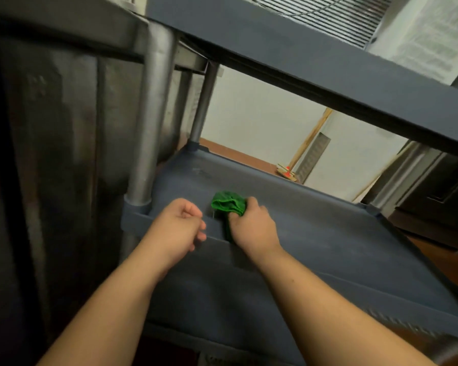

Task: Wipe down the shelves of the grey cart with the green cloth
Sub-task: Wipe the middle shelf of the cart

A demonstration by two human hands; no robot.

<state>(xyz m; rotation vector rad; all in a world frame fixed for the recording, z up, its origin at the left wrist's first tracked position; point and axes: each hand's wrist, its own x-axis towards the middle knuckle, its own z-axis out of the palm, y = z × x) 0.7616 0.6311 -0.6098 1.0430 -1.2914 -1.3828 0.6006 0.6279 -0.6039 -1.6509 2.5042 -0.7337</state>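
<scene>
Two hands work over the cart's lower shelf (pixel 315 233); the right hand (pixel 251 225) grips the bunched green cloth (pixel 226 203), pressed to the shelf near its front left corner; unwiped matte plastic stretches rightward; the left hand (pixel 181 224) hovers loosely curled, holding nothing, beside a steel post (pixel 148 122).

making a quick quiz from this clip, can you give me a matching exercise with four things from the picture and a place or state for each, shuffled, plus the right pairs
Things:
1. green cloth
2. left hand
3. right hand
4. broom

Places or states:
A. leans against the pale wall beyond the cart
B. bunched up on the cart's lower shelf
C. grips the cloth
D. loosely curled, holding nothing, over the shelf's near-left edge

Pairs: 1-B, 2-D, 3-C, 4-A
</scene>
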